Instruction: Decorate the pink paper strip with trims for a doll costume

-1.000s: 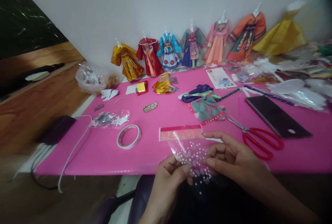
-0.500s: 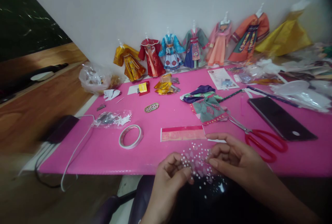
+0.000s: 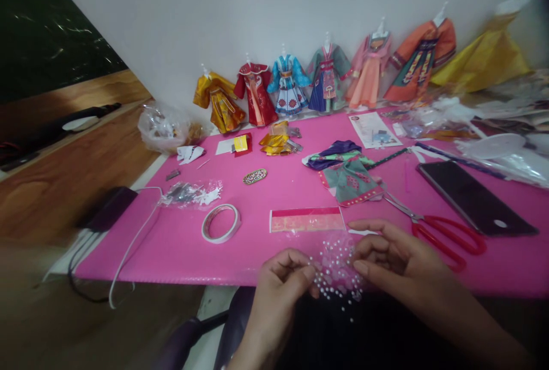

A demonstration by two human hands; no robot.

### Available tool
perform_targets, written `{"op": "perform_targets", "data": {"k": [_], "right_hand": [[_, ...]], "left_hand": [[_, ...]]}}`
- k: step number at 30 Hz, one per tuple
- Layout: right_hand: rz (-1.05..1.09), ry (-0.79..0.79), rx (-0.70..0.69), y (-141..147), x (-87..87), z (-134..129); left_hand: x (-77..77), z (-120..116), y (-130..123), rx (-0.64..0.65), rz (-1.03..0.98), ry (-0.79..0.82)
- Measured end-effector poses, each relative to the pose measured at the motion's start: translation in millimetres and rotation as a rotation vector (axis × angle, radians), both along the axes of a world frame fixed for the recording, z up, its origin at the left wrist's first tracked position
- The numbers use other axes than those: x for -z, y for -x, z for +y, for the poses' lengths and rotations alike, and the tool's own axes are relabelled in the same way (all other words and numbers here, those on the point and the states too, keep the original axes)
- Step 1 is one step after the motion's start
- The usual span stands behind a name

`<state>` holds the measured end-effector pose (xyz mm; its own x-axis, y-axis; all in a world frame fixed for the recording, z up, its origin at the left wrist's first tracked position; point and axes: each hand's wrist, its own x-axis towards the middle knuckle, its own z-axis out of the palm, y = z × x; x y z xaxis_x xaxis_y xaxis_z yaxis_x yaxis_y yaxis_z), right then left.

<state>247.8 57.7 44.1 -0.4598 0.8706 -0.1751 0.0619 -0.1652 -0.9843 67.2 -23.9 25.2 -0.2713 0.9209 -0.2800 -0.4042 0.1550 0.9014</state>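
Observation:
A clear plastic sheet or bag dotted with white pearl-like beads (image 3: 337, 270) spans the gap between my two hands, just over the table's front edge. My left hand (image 3: 285, 284) pinches its left side between thumb and fingers. On the other side, my right hand (image 3: 392, 261) grips the right side, thumb against curled fingers, index finger stretched forward. Whether the beads are loose inside or fixed on the plastic, I cannot tell. Behind the hands lies a flat pink strip with a pale pattern (image 3: 306, 220). Red-handled scissors (image 3: 450, 235) rest right of my right hand.
On the pink table (image 3: 171, 255) lie a roll of tape (image 3: 206, 227), an oval patterned clip (image 3: 254, 176), folded doll clothes (image 3: 349, 178) and a black phone (image 3: 472, 195). Several doll dresses, among them a red one (image 3: 256, 95), stand along the wall. Plastic packets (image 3: 506, 144) crowd the right.
The view has shifted slightly, so the table things sit a little further right. Both hands keep hold of the beaded plastic, which has turned or bunched a little between them.

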Motion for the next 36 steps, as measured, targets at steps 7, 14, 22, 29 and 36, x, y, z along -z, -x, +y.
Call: {"op": "perform_targets", "data": {"k": [7,14,22,29,36], "right_hand": [[-0.257,-0.841,0.123,-6,-11.4,-2],[-0.348,-1.116,-0.022,-3,-19.1,-17],[-0.347,-1.031,-0.085,-3,-15.6,-20],[-0.300,-0.885,-0.110,-3,-15.2,-20],[-0.283,-0.855,-0.124,-3,-14.8,-19]], "left_hand": [[-9.5,-1,-8,0.006,0.042,-0.018],[-16.4,0,-15,0.065,0.114,-0.044],[-19.1,1,-19,0.101,0.114,-0.062],[-28.8,3,-23,0.088,0.228,-0.078],[-32.7,3,-27,0.086,0.214,-0.035]]}}
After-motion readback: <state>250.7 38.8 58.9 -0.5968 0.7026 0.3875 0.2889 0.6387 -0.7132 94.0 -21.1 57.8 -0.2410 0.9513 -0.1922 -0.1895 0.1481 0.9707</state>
